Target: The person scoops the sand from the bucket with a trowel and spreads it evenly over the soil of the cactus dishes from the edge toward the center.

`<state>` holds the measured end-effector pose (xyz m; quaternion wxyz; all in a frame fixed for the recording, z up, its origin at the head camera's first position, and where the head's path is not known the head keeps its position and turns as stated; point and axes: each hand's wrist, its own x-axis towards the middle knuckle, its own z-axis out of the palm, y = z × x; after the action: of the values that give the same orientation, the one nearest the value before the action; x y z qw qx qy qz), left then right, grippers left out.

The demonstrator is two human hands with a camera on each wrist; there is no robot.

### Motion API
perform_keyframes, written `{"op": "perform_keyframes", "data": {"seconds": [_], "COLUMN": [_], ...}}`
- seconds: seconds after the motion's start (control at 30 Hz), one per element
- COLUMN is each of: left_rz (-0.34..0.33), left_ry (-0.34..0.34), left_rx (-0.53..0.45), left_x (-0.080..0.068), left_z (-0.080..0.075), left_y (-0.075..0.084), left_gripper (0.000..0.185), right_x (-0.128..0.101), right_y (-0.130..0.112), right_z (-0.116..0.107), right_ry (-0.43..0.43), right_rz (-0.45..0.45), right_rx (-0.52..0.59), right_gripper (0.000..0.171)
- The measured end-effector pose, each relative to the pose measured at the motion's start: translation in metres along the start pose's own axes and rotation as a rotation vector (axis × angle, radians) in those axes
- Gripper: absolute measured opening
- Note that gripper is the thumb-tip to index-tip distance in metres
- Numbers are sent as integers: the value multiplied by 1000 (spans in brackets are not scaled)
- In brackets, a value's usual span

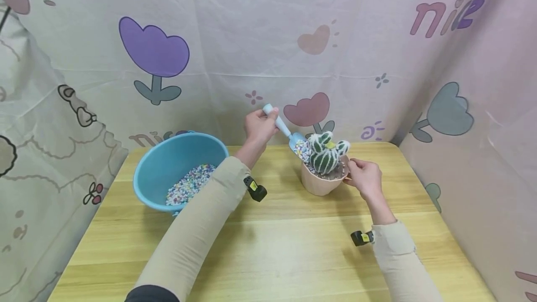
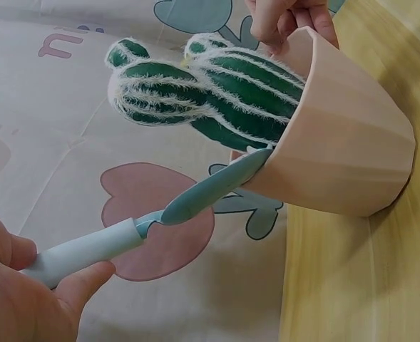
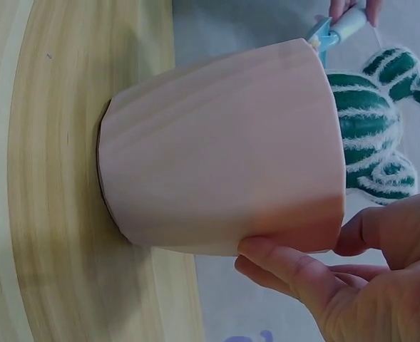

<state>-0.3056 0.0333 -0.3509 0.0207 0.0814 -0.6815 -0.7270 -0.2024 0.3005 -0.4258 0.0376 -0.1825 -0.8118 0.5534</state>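
Left hand (image 1: pixel 260 127) gripping scoop (image 1: pixel 289 135) handle, blade tip hiding behind cactus (image 1: pixel 326 152); right hand (image 1: pixel 365 177) pinching pot (image 1: pixel 320 181) rim, palm cut off.

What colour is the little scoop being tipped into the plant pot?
The scoop is pale blue, handle and blade alike; the left wrist view shows it best.

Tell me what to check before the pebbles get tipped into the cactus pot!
1. Right hand holds the pink pot at its rim: ok.
2. Left hand has a firm grip on the scoop handle: ok.
3. Scoop tip is at the pot's rim, beside the cactus: ok.
4. Scoop carries pebbles: ok.
5. Pot stands flat on the table: ok.
6. Room left in the pot: cannot tell.
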Motion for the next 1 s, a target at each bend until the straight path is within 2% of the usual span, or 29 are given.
{"op": "perform_keyframes", "data": {"seconds": [0.2, 0.47, 0.77, 1.0], "left_rz": [-1, 5, -9, 33], "left_ry": [5, 5, -1, 9], "left_rx": [7, 29, 19, 25], "left_x": [0, 3, 4, 2], "left_z": [-2, 0, 3, 2], "left_y": [-3, -1, 1, -1], "left_gripper": [34, 36, 36, 36], "right_x": [1, 6, 7, 8], "right_y": [1, 3, 7, 6], "right_z": [0, -4, -6, -3], "right_ry": [-35, -68, -84, -112], "right_rz": [11, -57, -65, -78], "right_rx": [8, -44, -40, -39], "right_gripper": [50, 50, 53, 51]}}
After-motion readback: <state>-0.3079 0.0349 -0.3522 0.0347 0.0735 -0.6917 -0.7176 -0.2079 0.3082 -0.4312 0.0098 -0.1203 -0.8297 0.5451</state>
